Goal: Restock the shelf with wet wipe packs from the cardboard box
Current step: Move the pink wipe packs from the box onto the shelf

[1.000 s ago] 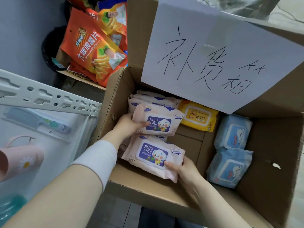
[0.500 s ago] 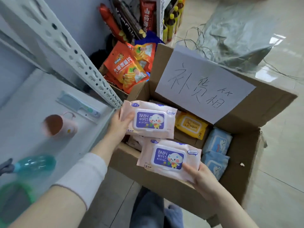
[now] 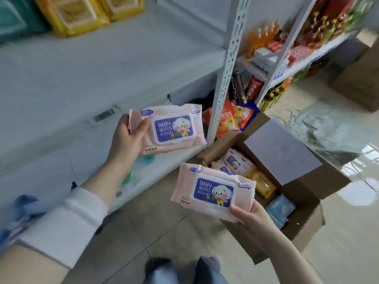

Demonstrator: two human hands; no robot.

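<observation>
Now both pink packs have come up out of the cardboard box (image 3: 297,232) toward the white metal shelf (image 3: 86,74) on the left, so placing looks next. The left hand (image 3: 127,138) clamps the far pack (image 3: 174,130) by its end; the right hand (image 3: 252,218) pinches the near pack (image 3: 213,191) above the box. Soft glossy film pillows with stiff flip lids.
</observation>
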